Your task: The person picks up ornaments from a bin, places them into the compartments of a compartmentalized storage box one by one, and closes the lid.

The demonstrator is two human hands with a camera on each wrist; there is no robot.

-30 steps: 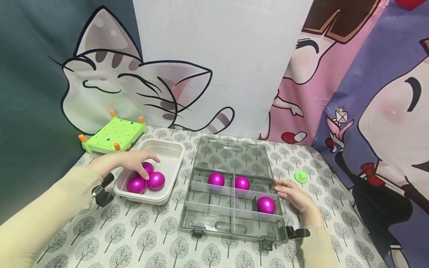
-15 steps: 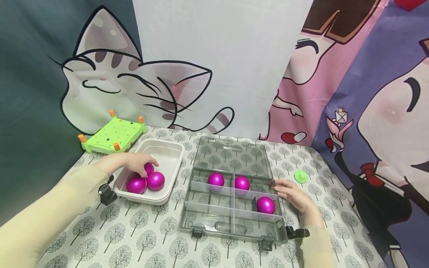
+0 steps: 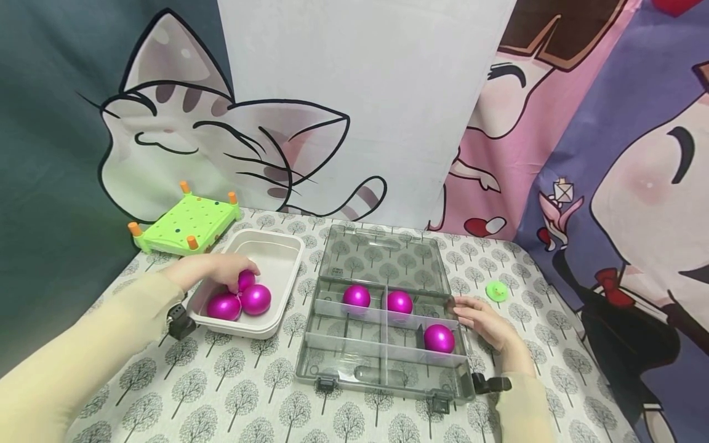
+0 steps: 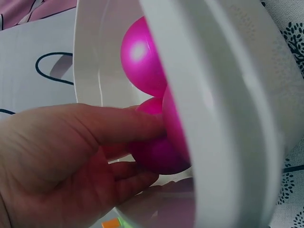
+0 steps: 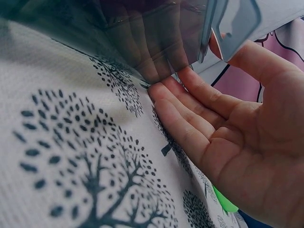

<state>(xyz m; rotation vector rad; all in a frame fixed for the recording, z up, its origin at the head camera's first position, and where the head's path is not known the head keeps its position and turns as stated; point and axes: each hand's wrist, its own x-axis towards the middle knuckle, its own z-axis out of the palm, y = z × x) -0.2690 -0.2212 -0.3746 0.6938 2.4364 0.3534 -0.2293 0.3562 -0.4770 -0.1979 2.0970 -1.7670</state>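
Note:
In the head view a white plastic tub (image 3: 285, 280) stands at the left with three shiny magenta balls in it. My left hand (image 3: 226, 269) reaches inside and grips the rearmost ball (image 3: 247, 279); the left wrist view shows the thumb and fingers on either side of that ball (image 4: 159, 156). Two other balls, one at the front left (image 3: 224, 306) and one at the right (image 3: 256, 299), lie against it. My right hand (image 3: 490, 325) rests against the right side of a clear grey compartment box (image 3: 343, 357); fairly straight fingers touch its wall in the right wrist view.
The box's lid (image 3: 382, 258) lies back behind it. Its compartments hold a rear left ball (image 3: 357, 298), a rear right ball (image 3: 400, 303) and a middle right ball (image 3: 439, 339). A green pegged toy table (image 3: 191, 221) and a small green disc (image 3: 497, 291) are nearby.
My left hand has moved slightly right and deeper into the tub, closing its fingers round the rear ball. The right hand and the box have stayed in place.

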